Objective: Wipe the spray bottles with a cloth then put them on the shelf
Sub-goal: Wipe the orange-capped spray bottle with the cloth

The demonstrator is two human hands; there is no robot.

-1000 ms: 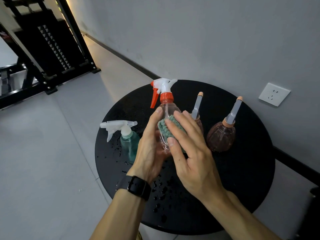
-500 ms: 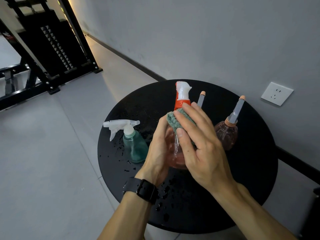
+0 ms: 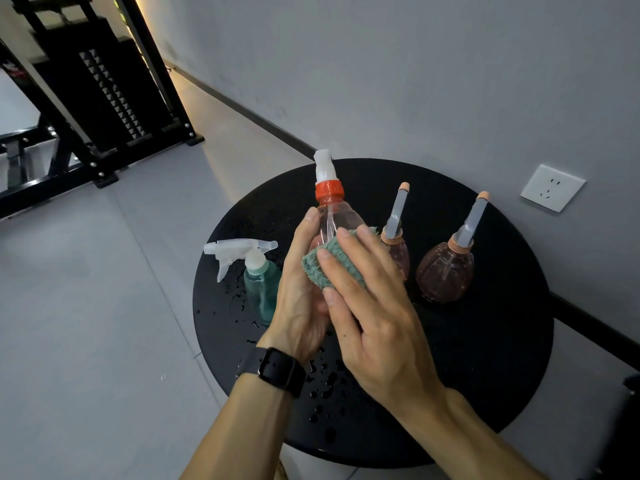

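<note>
Head view: a clear, pink-tinted plastic spray bottle with an orange collar and white trigger head (image 3: pixel 329 216) is held upright above a round black table (image 3: pixel 485 358), gripped about its lower body by the left hand (image 3: pixel 301 299), whose fingers are curled round it and whose wrist carries a black watch (image 3: pixel 277 370). A small teal-green fluffy cloth (image 3: pixel 329 268) is pressed against the bottle's near side by the right hand (image 3: pixel 377 317), the fingers being nearly straight and laid flat over the cloth rather than closed round it. Compared with half a second earlier, the cloth is seen lower on the bottle, at its body rather than at its shoulder, and the neck is now bare; a second earlier the trigger pointed left, whereas it now faces away (the bottle has evidently been turned in the grip). This is taken to mean that wiping of this first bottle is well advanced but not finished. Three further bottles stand unwiped on the wet, droplet-strewn tabletop: a teal plastic bottle with a white trigger (image 3: pixel 258 282) to the left, and two round amber bottles with long grey nozzles (image 3: pixel 398 251) (image 3: pixel 445 271) to the right. A black metal rack (image 3: pixel 104 98) is visible beyond; none of the bottles has yet been shelved.
</note>
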